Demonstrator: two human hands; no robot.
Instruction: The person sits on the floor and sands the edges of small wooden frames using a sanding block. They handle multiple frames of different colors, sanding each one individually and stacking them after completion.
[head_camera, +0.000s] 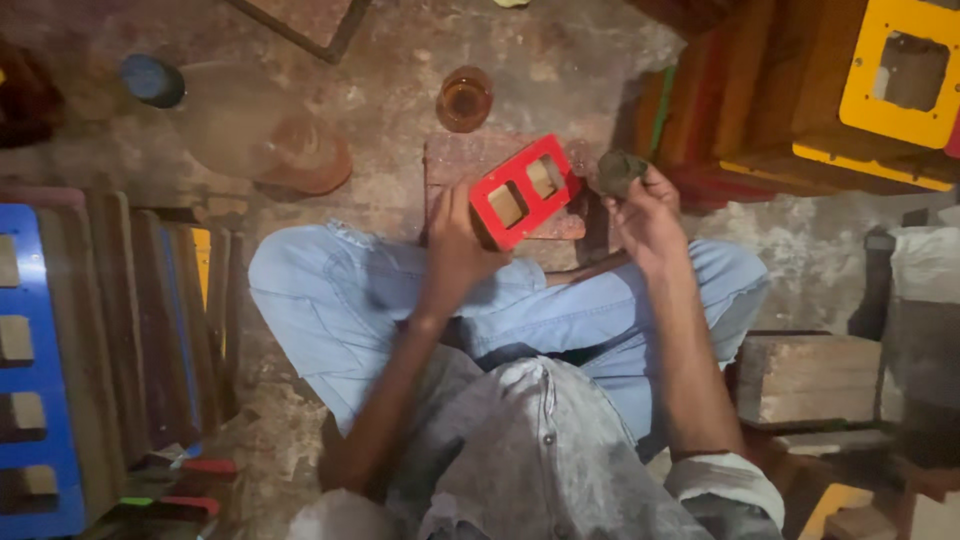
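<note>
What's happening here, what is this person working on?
A person sits cross-legged on a rough floor, seen from above. The left hand holds a red board with two square cut-outs tilted over the lap, while the right hand grips a small dark wad beside the board's edge. Similar boards are stacked around: a blue board on the left and a yellow board at upper right. A glass of brownish liquid stands on the floor ahead.

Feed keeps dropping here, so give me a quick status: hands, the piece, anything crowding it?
Left hand grips red two-hole frame. Right hand holds dark grey wad beside frame's edge. Glass of brown liquid on floor just beyond.
</note>
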